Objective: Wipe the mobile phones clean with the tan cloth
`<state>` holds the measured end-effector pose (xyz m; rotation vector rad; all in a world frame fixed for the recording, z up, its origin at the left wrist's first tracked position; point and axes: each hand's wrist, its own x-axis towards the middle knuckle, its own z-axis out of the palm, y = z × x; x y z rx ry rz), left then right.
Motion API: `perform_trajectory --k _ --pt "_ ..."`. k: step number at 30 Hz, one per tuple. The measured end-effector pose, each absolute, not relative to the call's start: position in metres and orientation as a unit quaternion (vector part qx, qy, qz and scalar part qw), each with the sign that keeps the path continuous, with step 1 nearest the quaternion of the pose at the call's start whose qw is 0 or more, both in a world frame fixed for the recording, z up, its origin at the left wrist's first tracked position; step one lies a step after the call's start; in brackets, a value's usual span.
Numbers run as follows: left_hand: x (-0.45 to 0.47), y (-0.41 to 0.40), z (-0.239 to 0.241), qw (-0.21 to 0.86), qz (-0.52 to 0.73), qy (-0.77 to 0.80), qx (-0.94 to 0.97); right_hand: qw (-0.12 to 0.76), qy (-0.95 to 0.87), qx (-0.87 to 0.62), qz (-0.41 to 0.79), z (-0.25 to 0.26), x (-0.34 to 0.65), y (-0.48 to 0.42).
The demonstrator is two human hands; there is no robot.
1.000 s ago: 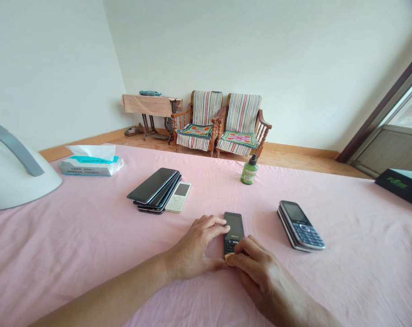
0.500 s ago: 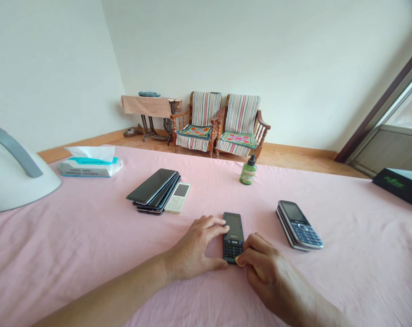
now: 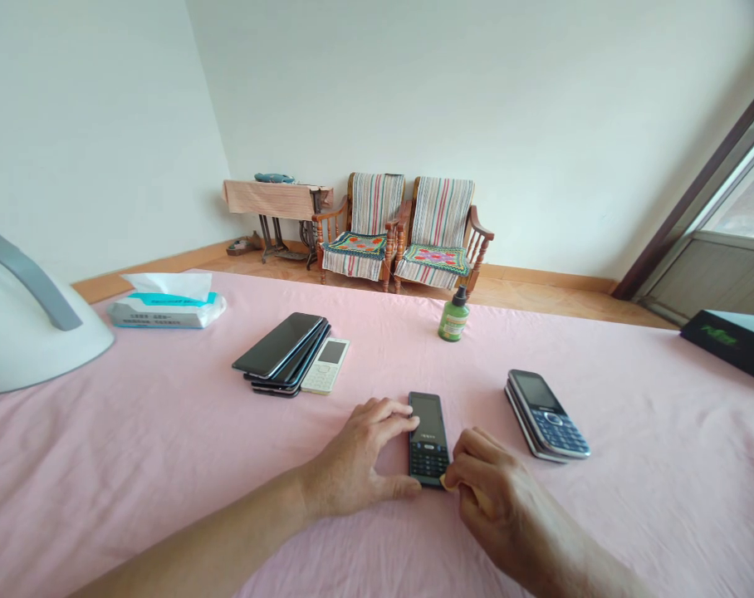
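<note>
A dark keypad phone lies face up on the pink cloth in front of me. My left hand holds it still from the left, fingertips at its upper left edge and the thumb by its bottom left corner. In my right hand the fingers are pinched around a small yellowish piece, mostly hidden, its kind unclear. That piece touches the phone's lower right corner. To the right, a blue-black keypad phone rests on top of another phone.
A stack of dark smartphones sits left of centre, with a white keypad phone beside it. Farther off stand a green bottle and a tissue pack. A white object with a grey handle is at left, a black box at right.
My right hand has shifted slightly to the right with the yellowish piece, from the phone's lower keys to its bottom right corner. My left hand stays in place on the phone.
</note>
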<state>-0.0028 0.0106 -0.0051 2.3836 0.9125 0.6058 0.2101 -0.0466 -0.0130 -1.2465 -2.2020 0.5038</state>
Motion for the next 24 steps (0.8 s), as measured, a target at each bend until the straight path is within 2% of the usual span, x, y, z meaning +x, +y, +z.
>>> perform_trajectory --k 11,24 --pt "-0.0024 0.0109 -0.006 0.256 0.222 0.342 0.876 0.315 -0.805 -0.463 0.198 -0.0131 0.2119 -0.0423" --pt "-0.0021 0.0116 -0.0081 0.252 0.224 0.343 0.877 0.32 -0.805 -0.458 0.201 -0.0198 0.2047 -0.0408"
